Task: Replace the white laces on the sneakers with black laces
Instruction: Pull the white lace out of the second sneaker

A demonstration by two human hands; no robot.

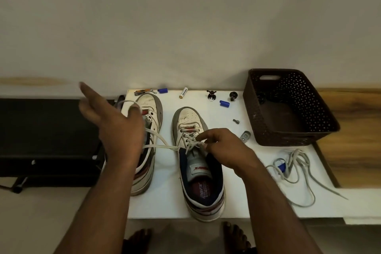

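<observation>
Pinching white lace (pixel 158 146), left hand (pixel 115 123); right hand (pixel 222 146) likewise.

Basket (pixel 292 130) far right; gap btwn sneakers (pixel 167 171).

Head camera, wide-angle, looks forward-down, close over white table (pixel 206 202).
</observation>
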